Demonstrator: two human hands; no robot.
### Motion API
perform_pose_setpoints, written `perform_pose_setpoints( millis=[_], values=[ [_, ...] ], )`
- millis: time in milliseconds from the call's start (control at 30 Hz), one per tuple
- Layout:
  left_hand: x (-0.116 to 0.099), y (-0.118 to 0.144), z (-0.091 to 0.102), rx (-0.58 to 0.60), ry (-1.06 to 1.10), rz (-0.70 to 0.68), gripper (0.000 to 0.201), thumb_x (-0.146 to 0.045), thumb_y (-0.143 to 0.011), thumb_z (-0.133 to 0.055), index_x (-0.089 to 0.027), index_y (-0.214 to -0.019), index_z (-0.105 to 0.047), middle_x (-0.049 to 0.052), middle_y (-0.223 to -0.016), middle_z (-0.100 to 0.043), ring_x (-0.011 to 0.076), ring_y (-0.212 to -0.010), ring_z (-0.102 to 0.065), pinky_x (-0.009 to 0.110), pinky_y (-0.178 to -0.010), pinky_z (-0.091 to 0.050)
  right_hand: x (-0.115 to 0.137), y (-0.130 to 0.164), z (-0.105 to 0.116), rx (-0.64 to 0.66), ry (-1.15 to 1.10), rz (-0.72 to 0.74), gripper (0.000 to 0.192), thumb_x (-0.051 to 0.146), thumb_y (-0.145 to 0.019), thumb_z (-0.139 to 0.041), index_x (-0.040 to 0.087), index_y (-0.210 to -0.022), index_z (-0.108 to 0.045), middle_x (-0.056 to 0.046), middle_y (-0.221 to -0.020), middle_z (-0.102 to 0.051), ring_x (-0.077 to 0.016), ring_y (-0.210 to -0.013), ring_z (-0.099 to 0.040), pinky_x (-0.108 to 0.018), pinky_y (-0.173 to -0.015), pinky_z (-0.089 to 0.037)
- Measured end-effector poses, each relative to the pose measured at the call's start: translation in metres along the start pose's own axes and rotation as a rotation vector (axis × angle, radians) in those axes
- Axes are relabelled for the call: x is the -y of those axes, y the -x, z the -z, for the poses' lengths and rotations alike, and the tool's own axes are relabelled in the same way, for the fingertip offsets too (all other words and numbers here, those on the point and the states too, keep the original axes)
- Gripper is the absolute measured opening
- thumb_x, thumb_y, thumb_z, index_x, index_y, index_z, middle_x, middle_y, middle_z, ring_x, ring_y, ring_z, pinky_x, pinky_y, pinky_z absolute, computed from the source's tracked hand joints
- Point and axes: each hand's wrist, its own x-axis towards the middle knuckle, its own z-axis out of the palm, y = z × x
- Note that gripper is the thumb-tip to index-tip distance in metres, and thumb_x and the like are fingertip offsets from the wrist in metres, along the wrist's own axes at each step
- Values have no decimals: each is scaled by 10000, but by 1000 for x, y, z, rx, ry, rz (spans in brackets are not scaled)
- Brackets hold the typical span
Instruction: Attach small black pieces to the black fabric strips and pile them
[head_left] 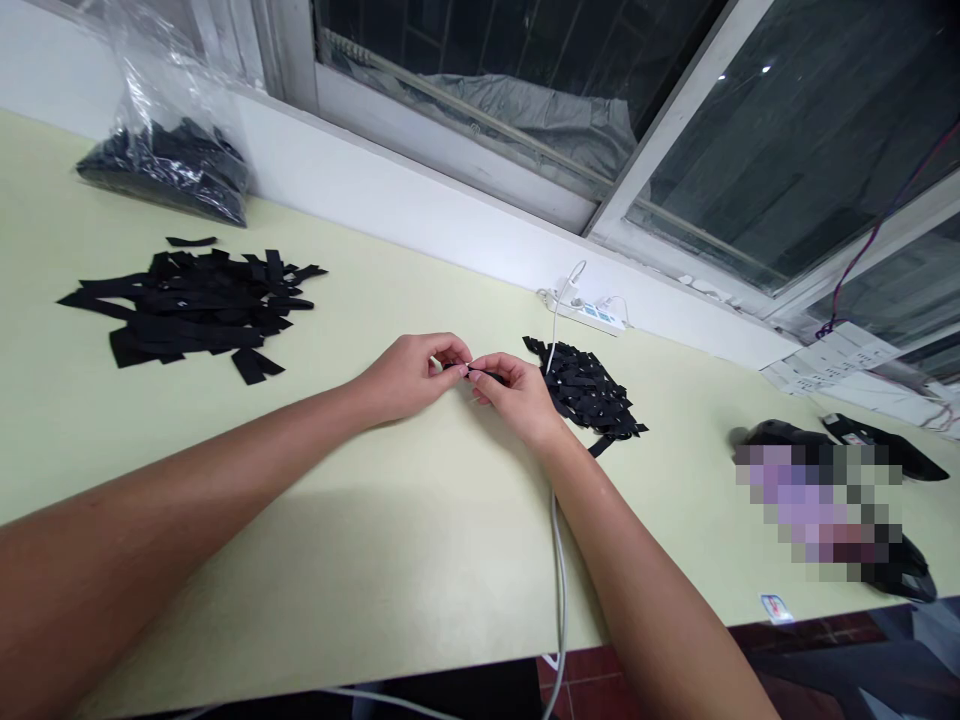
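Observation:
Over the middle of the pale table (420, 540), my left hand (409, 375) and my right hand (517, 395) meet fingertip to fingertip. Both pinch a small black fabric strip (487, 374), mostly covered by the fingers; a tiny white bit shows between the fingertips. A loose pile of black fabric strips (202, 305) lies to the left, beyond my left forearm. Just right of my right hand is a second, denser pile of black strips (589, 390).
A clear plastic bag (169, 160) with black pieces stands at the back left. A white power strip (589, 312) sits by the wall, its white cable (559, 560) running under my right forearm and off the front edge. Black objects (885, 445) and a blurred patch are at the right.

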Motion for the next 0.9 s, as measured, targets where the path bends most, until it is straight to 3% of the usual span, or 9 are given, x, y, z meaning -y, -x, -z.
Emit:
perform_pose_setpoints(
  millis=[900],
  values=[
    [0, 1, 0, 16, -40, -2, 167, -313, -869, -585, -205, -916, -703, 13, -866, -712, 157, -794, -620, 285, -703, -459, 4, 2, -1, 18, 30, -10, 191, 346, -752, -717, 196, -868, -694, -3, -771, -676, -123, -688, -598, -276, -680, -510]
  ],
)
